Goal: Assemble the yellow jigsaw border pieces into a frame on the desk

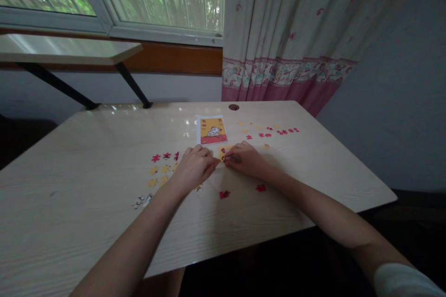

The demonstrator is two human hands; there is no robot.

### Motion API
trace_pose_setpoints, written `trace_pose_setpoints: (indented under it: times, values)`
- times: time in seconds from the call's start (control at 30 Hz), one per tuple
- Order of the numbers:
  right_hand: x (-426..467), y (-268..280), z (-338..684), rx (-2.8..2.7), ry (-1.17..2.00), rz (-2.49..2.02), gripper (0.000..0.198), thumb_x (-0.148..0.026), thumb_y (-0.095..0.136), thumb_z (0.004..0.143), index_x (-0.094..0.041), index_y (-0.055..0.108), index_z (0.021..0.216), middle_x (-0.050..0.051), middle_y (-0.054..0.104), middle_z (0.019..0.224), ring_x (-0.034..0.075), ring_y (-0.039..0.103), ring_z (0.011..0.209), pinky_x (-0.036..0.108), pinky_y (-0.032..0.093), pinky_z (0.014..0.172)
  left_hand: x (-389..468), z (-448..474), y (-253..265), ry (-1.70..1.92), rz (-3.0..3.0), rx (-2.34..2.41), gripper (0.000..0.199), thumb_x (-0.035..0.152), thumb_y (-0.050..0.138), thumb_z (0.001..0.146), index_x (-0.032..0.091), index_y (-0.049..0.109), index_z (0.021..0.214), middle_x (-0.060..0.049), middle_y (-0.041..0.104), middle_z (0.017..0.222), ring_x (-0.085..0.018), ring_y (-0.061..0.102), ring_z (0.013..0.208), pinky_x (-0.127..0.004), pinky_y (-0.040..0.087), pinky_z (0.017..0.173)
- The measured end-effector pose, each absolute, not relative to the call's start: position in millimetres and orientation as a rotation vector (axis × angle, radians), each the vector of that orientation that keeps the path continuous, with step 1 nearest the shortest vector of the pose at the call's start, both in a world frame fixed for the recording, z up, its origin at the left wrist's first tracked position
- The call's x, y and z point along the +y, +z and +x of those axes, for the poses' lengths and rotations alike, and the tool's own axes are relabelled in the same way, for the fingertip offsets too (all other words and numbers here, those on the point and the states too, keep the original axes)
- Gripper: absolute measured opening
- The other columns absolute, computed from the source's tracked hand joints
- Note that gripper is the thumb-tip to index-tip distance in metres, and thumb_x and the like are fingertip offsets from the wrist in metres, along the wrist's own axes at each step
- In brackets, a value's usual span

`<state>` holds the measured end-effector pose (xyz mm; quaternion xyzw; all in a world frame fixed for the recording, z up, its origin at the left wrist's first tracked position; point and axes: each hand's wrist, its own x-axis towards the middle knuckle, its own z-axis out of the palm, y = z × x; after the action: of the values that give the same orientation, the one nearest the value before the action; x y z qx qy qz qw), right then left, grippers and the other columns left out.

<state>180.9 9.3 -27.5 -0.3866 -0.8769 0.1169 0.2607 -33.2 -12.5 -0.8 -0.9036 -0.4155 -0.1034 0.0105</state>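
Observation:
Between my hands lies a small joined patch of yellow jigsaw pieces [221, 152] with red and dark markings. My right hand [245, 160] reaches in from the right, its fingers pinched on a jigsaw piece [224, 159] at the patch's lower edge. From the left, my left hand [197, 165] is closed, its fingertips just beside that same edge; whatever they pinch is too small to make out. Just beyond the hands is a printed picture card [212, 131] showing a white animal on yellow and red. My left hand and forearm hide some loose pieces.
Loose red pieces [155, 158], yellow pieces [153, 182] and white pieces [139, 201] lie on the left. More red pieces [282, 132] are at the back right. Two red pieces, one at the front [225, 194], lie nearer me. A raised shelf [69, 48] stands at the back left of the table [87, 158].

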Motion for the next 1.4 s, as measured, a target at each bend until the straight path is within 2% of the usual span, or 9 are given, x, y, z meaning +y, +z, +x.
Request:
trace_pose_setpoints:
  times: [0.4, 0.57, 1.03, 1.4]
  values:
    - [3.0, -19.1, 183.1, -2.443, 0.279, -1.003, 0.011, -0.021, 0.061, 0.083, -0.019, 0.07, 0.087, 0.004, 0.066, 0.086, 0.015, 0.055, 0.084, 0.029, 0.04, 0.079, -13.8, -31.4, -0.3, -0.326, -2.806, -1.272, 0.023, 0.027, 0.047, 0.089, 0.023, 0.07, 0.088, -0.006, 0.06, 0.079, -0.022, 0.047, 0.08, -0.032, 0.03, 0.066]
    - [4.0, -19.0, 184.0, -2.5, 0.237, -1.015, 0.013, -0.023, 0.058, 0.085, -0.018, 0.07, 0.088, 0.004, 0.067, 0.086, 0.015, 0.054, 0.082, 0.03, 0.039, 0.079, -13.4, -31.6, -0.7, -0.34, -2.828, -1.3, 0.022, 0.026, 0.049, 0.089, 0.025, 0.07, 0.095, -0.005, 0.059, 0.08, -0.023, 0.047, 0.082, -0.032, 0.03, 0.067]
    - [-2.5, -14.6, 193.2, -2.628, 0.154, -0.954, 0.025, -0.026, 0.049, 0.092, -0.021, 0.068, 0.106, 0.006, 0.068, 0.098, 0.017, 0.055, 0.09, 0.031, 0.04, 0.083, -12.5, -33.5, -2.6, -0.34, -2.835, -1.279, 0.023, 0.026, 0.048, 0.088, 0.025, 0.069, 0.097, -0.006, 0.06, 0.08, -0.023, 0.047, 0.083, -0.033, 0.031, 0.068]
    - [-0.5, -10.2, 199.4, -2.614, 0.164, -0.918, 0.019, -0.023, 0.051, 0.089, -0.016, 0.068, 0.093, 0.007, 0.067, 0.089, 0.017, 0.054, 0.084, 0.03, 0.04, 0.079, -12.5, -33.1, -2.7, -0.357, -2.793, -1.296, 0.026, 0.028, 0.043, 0.09, 0.022, 0.069, 0.094, -0.007, 0.061, 0.081, -0.023, 0.048, 0.083, -0.033, 0.033, 0.068]
